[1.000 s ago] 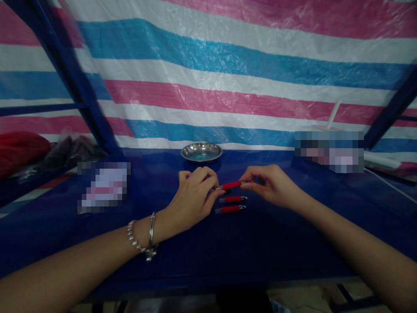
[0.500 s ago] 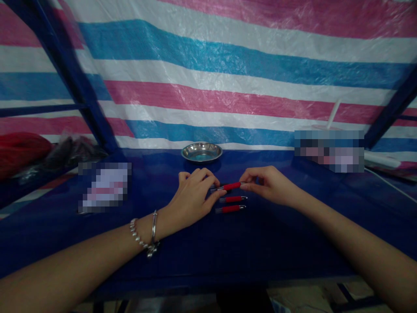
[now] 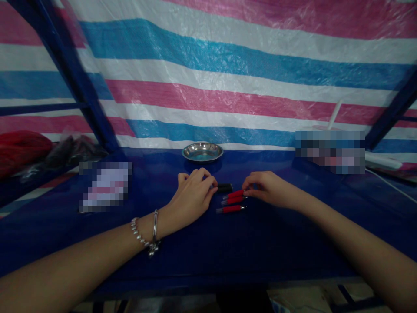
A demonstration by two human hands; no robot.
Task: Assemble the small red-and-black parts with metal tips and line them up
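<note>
Three red pens lie close together on the blue table. My right hand (image 3: 269, 189) pinches the clicker end of the farthest red pen (image 3: 235, 194), which slants against the middle red pen (image 3: 234, 200). The nearest red pen (image 3: 232, 209) rests a little apart, toward me. My left hand (image 3: 195, 193), with bracelets at the wrist, has its fingertips closed at the left end of the black pens (image 3: 225, 188). The fingers hide that end, and how many black pens there are is hard to tell.
A round metal dish (image 3: 202, 152) stands at the table's back edge, before a striped plastic sheet (image 3: 208, 95). A blurred-out flat item (image 3: 107, 187) lies at left, and another blurred-out thing (image 3: 332, 152) sits at right near a white cable (image 3: 387, 182). Blue posts flank the table.
My right hand has drawn the farthest red pen toward me and slightly right, out of my left fingers. The black pens behind it now show. My left hand has barely moved.
</note>
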